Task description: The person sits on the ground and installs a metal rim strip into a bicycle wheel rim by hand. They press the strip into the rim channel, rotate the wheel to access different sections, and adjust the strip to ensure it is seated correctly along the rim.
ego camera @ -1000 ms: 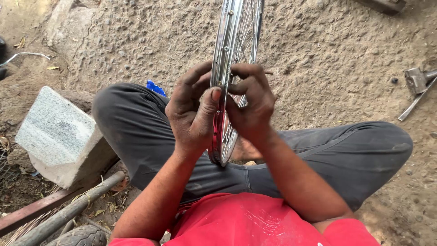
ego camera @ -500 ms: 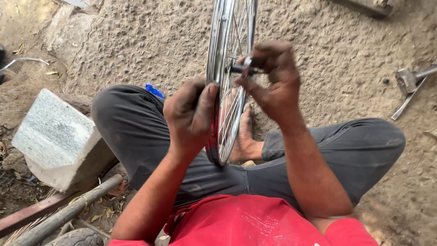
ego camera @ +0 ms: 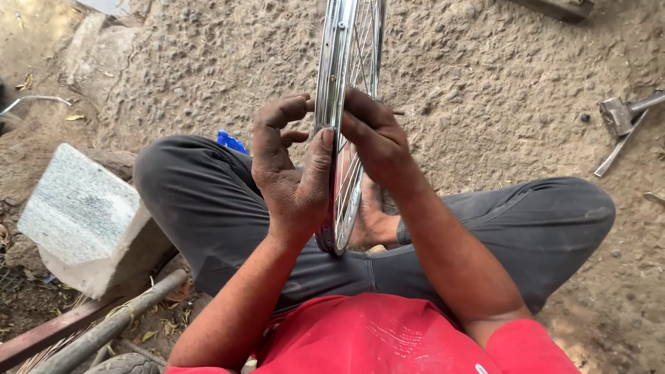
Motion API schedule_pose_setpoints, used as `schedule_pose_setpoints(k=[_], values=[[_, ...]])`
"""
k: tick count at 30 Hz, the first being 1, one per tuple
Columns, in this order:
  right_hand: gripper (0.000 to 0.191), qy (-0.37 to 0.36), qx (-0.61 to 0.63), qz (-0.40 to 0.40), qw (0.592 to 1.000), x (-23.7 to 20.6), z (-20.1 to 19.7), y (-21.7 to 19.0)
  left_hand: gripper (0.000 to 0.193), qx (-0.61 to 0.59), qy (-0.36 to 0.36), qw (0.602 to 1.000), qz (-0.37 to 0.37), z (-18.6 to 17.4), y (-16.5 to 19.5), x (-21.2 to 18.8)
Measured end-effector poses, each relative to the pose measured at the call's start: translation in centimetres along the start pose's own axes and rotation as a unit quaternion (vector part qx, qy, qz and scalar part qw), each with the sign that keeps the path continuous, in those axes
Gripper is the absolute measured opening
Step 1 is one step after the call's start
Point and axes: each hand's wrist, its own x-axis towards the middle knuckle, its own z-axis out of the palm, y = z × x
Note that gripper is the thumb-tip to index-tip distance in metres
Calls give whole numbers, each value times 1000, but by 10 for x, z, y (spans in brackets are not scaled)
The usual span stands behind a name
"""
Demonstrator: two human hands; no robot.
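Back down from its raised position half a second earlier, the right hand (ego camera: pixel 374 138) now rests against the far side of a bicycle wheel rim (ego camera: pixel 331 83), level with the left hand (ego camera: pixel 287 170). Chromed and shiny, the rim stands upright on edge between the seated person's crossed legs, its thin wire spokes (ego camera: pixel 360 62) fanning toward the top of the frame and its lower arc resting by a bare foot (ego camera: pixel 370 221). Both hands are dusty and grease-darkened. Left palm and thumb press flat along the rim's near side, fingers curled loosely open above it; right fingers wrap partly over the rim's edge, pinching it against the left hand. Whether the right hand holds a small tool cannot be told. Rough, pebbled sandy ground (ego camera: pixel 485 83) surrounds the person, with a pale speckled stone block (ego camera: pixel 83 215) at left and a metal hammer (ego camera: pixel 620 118) lying at right.
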Motion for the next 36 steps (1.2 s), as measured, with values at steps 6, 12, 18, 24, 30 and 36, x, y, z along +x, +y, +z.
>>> schedule_pose_setpoints(k=[6,12,18,24,30,36], values=[[19,79,10,-7,997,-2,1,11,42,54,38,997,-30,4,7,6],[24,-10,98,-75,992,0,-2,-4,38,20,28,999,-18,9,13,9],[23,60,-221,-92,969,7,12,19,38,34,32,999,10,8,12,8],[32,-3,-148,-47,988,1,8,0,41,57,31,998,22,-2,16,10],[31,-12,-72,-48,996,-5,9,-23,33,60,33,998,6,-2,17,7],[18,31,-110,-97,989,-3,3,-20,25,45,2,999,-9,-4,14,9]])
